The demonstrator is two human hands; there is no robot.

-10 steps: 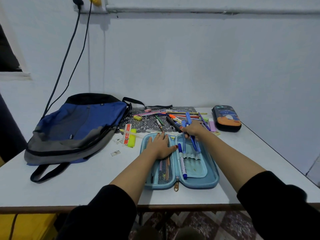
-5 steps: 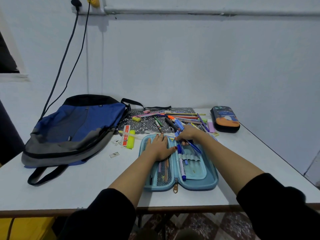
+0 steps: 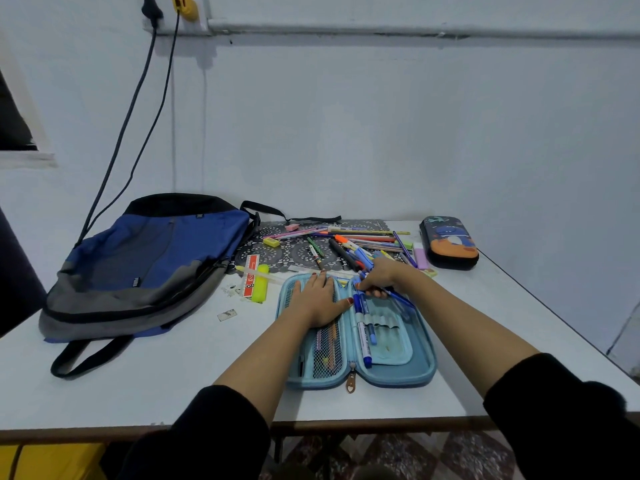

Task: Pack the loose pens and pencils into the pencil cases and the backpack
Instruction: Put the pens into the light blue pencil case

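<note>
- My left hand [image 3: 317,299] lies flat, fingers spread, on the open light-blue zip pencil case [image 3: 420,367], gripping nothing.
- My right hand [image 3: 377,277] pinches blue pens [image 3: 398,299] over its far right half.

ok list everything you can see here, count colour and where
backpack: one, blue and grey, lying flat, table left
open pencil case: one, light blue, front centre, some pens inside
closed pencil case: one, dark with orange, far right
loose pens and pencils: many, mixed colours, on patterned mat behind open case
mat: one, dark lace pattern, far centre
table: one, white
left hand: flat on open case's mesh side
right hand: gripping blue pens over case
</note>
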